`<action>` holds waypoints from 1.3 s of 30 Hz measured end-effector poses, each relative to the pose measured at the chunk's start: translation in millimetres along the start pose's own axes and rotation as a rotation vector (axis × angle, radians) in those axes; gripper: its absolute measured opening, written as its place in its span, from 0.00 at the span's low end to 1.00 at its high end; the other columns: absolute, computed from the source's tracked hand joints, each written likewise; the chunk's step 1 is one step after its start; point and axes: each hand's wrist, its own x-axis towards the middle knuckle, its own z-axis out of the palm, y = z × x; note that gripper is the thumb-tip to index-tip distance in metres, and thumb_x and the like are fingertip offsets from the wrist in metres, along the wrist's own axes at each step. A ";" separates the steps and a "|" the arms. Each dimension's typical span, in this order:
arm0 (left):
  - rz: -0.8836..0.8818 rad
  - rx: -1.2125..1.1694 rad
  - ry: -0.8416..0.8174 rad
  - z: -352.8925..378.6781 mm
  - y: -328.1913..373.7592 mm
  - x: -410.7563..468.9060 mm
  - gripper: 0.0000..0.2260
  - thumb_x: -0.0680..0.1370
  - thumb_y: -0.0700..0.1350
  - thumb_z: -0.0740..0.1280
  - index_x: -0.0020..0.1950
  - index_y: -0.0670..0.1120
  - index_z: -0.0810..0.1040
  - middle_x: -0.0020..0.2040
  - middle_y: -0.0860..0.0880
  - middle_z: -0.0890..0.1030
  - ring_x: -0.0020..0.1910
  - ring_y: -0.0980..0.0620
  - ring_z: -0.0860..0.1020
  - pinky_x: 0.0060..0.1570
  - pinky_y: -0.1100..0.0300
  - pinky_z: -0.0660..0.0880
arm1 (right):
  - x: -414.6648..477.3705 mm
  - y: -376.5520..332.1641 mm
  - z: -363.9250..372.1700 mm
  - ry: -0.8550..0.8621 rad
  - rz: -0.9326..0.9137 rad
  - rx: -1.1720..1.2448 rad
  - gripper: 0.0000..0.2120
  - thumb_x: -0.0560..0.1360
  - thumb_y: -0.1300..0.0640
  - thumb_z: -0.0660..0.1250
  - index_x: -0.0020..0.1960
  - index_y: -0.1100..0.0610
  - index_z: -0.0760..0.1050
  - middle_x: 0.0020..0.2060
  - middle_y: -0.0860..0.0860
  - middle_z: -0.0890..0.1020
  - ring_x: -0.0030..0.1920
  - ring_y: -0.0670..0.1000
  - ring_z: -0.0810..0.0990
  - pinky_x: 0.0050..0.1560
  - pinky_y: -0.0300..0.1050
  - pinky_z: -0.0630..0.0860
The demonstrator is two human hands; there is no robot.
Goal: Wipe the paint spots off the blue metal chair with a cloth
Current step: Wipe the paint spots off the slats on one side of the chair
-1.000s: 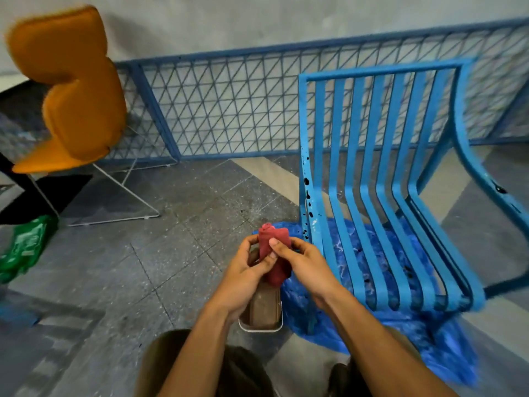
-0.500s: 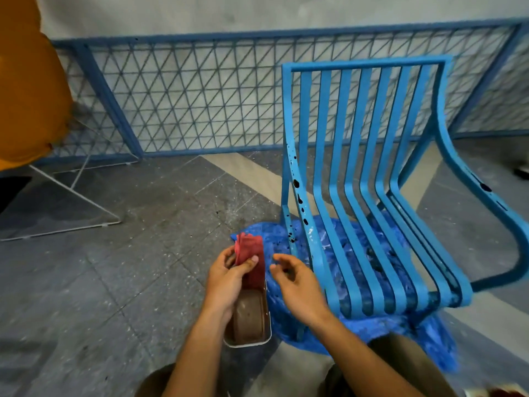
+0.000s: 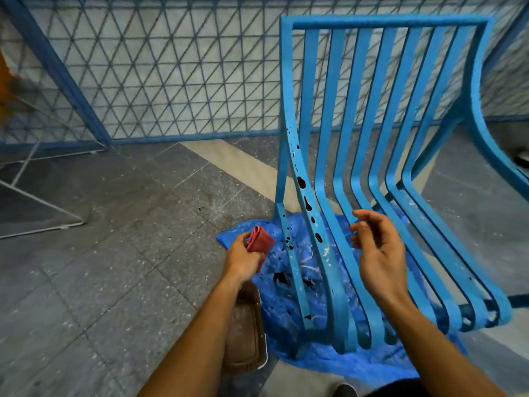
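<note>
Left hand (image 3: 243, 257) pinches folded red cloth (image 3: 260, 242); soft, light. Right hand (image 3: 378, 253) empty, fingers loosely curled. Blue metal chair (image 3: 383, 167) looks rigid; brace a slat.

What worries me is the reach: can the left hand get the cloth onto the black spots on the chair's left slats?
Probably yes. The left hand holds the red cloth just beside the black spots on the blue chair, nothing lies between them, and the right hand hovers farther right.

The left hand (image 3: 243, 257), lower centre, grips a folded red cloth (image 3: 261, 241); the right hand (image 3: 378, 253), centre-right, hovers with fingers loosely curled
</note>
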 end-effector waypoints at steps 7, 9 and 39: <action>0.094 0.179 0.042 32.4 -9.0 67.2 0.23 0.72 0.40 0.75 0.66 0.52 0.77 0.53 0.50 0.84 0.47 0.48 0.83 0.49 0.48 0.82 | 84.2 85.3 23.5 -0.223 0.034 -0.373 0.12 0.83 0.57 0.61 0.66 0.51 0.75 0.57 0.49 0.81 0.54 0.46 0.79 0.57 0.46 0.76; 0.101 0.217 0.065 40.5 -9.5 81.1 0.23 0.73 0.41 0.74 0.67 0.53 0.76 0.55 0.51 0.83 0.48 0.47 0.82 0.50 0.49 0.81 | 103.3 103.1 30.4 -0.299 0.022 -0.508 0.15 0.82 0.56 0.63 0.68 0.51 0.74 0.59 0.49 0.79 0.57 0.50 0.78 0.60 0.50 0.76; 0.490 0.899 -0.173 81.1 -35.1 155.7 0.30 0.73 0.32 0.67 0.72 0.54 0.73 0.69 0.50 0.77 0.64 0.43 0.77 0.61 0.46 0.75 | 206.9 137.2 5.6 -1.099 0.063 -1.421 0.56 0.67 0.34 0.73 0.81 0.47 0.43 0.81 0.50 0.43 0.81 0.58 0.43 0.78 0.56 0.50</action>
